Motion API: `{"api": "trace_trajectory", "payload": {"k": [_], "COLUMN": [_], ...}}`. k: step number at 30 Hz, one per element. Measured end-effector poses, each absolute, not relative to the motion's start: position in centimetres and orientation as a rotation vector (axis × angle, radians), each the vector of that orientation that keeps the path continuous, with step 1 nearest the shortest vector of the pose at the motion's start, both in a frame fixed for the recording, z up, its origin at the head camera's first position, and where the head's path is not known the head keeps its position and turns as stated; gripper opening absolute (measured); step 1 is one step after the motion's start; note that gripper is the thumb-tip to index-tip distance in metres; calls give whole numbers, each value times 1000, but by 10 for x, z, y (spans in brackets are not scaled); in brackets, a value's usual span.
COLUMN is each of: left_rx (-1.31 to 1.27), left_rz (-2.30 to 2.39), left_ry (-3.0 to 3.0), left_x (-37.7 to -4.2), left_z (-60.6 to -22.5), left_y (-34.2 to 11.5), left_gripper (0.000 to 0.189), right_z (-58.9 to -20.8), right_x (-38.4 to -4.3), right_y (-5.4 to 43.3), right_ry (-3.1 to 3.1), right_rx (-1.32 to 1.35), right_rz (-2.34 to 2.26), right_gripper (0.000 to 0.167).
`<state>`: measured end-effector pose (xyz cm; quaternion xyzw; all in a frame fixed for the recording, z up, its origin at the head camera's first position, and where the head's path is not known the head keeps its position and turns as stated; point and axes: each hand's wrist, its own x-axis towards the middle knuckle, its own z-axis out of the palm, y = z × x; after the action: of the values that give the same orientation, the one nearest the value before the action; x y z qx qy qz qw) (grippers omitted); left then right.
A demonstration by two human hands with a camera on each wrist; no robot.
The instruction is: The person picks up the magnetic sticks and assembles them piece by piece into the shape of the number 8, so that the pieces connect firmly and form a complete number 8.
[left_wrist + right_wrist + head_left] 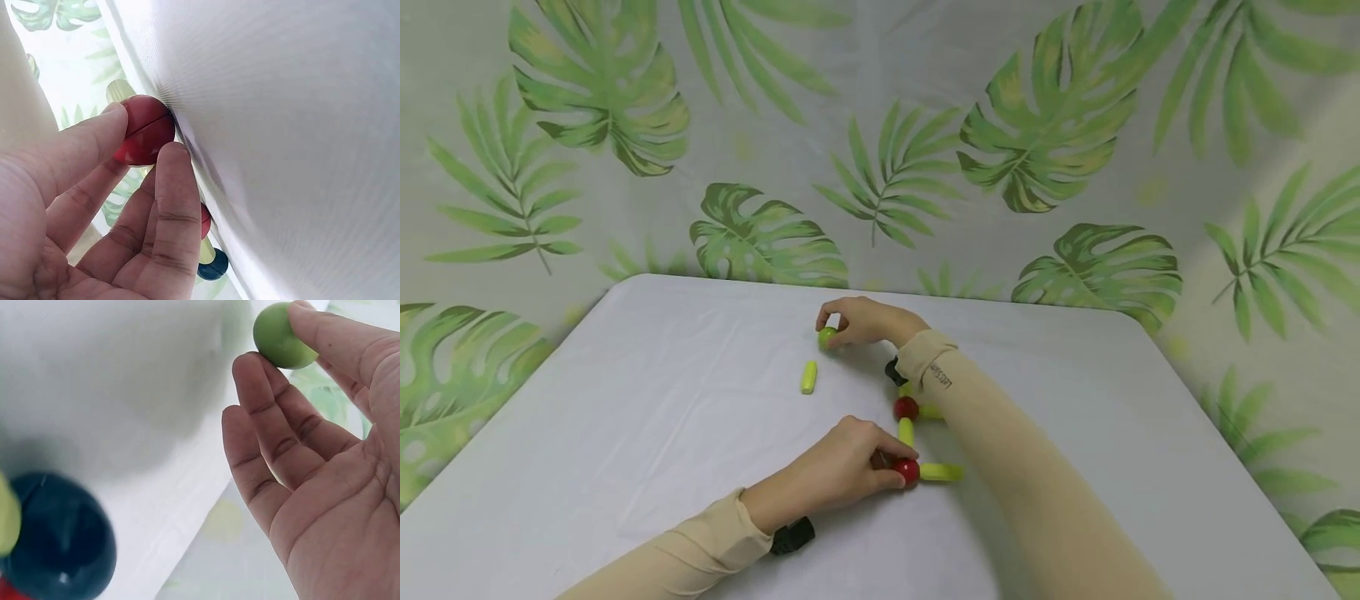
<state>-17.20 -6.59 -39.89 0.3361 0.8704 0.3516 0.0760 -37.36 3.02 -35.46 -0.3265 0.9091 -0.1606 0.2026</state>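
My left hand (850, 462) pinches a red ball (145, 130) between thumb and fingers on the table. Two yellow sticks join that ball: one (942, 472) points right, another (906, 432) leads to a second red ball (906, 408). A further yellow stick (931, 412) extends right from the second ball, partly behind the right sleeve. Beyond it, a dark blue ball (62, 537) ends the chain. Farther back, my right hand (868, 321) holds a green ball (281, 337) with its thumb and fingers. A loose yellow stick (808, 377) lies left of the chain.
A white cloth covers the table (700, 400). Behind it hangs a curtain (895, 50) with green leaves. The right forearm (1022, 450) reaches across the table, right of the chain. A black wrist device (792, 536) sits under the left sleeve.
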Motion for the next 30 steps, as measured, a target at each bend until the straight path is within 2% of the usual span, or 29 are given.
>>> {"api": "trace_trajectory", "payload": {"k": [30], "left_rx": [926], "left_rz": [1054], "left_ry": [2575], "left_x": [-172], "left_z": [-396], "left_y": [-62], "left_gripper": [25], "right_z": [-336], "right_x": [-333], "right_y": [153], "right_ry": [2473], "right_rx": [-949], "right_rz": [-724], "right_gripper": [33]}}
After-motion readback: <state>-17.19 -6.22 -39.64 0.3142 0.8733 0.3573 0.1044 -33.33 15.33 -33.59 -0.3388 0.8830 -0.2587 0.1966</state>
